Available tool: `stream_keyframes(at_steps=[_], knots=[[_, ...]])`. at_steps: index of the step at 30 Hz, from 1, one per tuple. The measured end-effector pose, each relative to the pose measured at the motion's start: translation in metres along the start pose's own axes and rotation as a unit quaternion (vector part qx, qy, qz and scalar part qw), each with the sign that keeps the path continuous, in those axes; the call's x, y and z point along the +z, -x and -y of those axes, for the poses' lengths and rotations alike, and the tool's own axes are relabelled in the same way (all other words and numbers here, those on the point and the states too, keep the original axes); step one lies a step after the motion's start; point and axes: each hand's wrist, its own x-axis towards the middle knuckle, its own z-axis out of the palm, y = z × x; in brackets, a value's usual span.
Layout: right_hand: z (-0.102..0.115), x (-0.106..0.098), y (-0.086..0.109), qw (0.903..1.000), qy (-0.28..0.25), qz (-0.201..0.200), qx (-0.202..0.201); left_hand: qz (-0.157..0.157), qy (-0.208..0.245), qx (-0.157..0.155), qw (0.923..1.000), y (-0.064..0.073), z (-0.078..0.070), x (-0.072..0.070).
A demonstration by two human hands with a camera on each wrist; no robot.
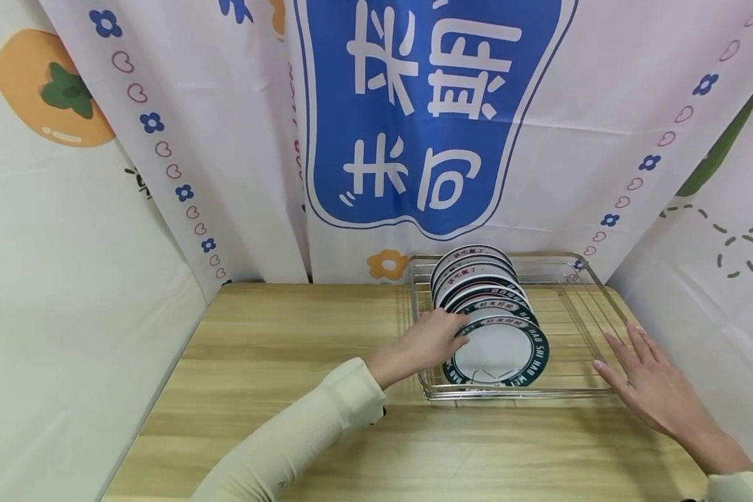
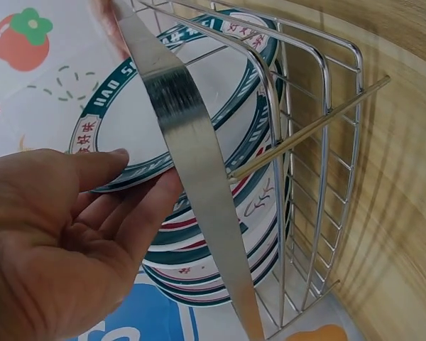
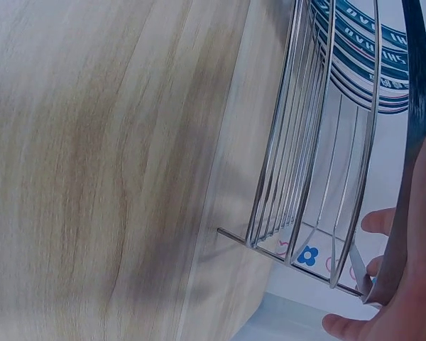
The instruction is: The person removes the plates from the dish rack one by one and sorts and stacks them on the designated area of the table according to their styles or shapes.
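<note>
A white plate with a green lettered rim [image 1: 496,352] leans at the front of a row of plates in a wire dish rack [image 1: 565,392]. My left hand [image 1: 428,339] pinches its left edge; in the left wrist view the thumb lies on the rim of this plate [image 2: 138,121] and the fingers are behind it. Several more plates [image 1: 473,268] stand tilted behind it, their rims overlapping. At the rack's right side, my right hand [image 1: 655,383] rests with extended fingers on the edge. A flat metal band of the rack [image 3: 414,92] passes beside that hand in the right wrist view.
The rack stands on a wood-grain table [image 1: 276,355], toward its back right. A printed cloth [image 1: 257,139] hangs right behind it, with white cloth walls at both sides. One thin rod [image 2: 316,124] juts out from the rack's side.
</note>
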Motion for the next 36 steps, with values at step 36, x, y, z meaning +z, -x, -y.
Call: stream_keyframes(at_steps=[36], knots=[[0.001, 0.005, 0.002, 0.9994, -0.029, -0.021, 0.004, -0.047, 0.116, -0.015, 0.992, 0.019, 0.009, 0.004]])
